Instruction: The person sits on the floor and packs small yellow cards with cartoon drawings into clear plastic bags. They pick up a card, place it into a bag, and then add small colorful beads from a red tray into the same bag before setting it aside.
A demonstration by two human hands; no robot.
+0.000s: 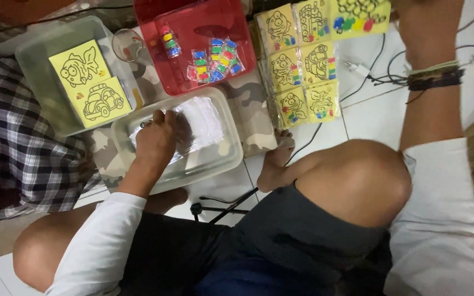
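My left hand [157, 137] reaches into a clear plastic tub [231, 159] on the floor in front of my knees. Its fingers curl on a stack of clear plastic sleeves [204, 123] lying inside. My right hand [426, 24] is raised at the top right, partly cut off by the frame edge, with dark bracelets on its wrist. It grips the edge of a yellow picture card pack [360, 16] with coloured blobs on it.
A red tray [154, 49] holds small packs of coloured tubes [218, 57]. A second clear tub [37, 66] holds two yellow line-drawing cards [91, 82]. Several packed yellow cards [303, 68] lie in rows. Camouflage cloth [250, 104], plaid cloth [17, 148], and cables [379, 77] lie around.
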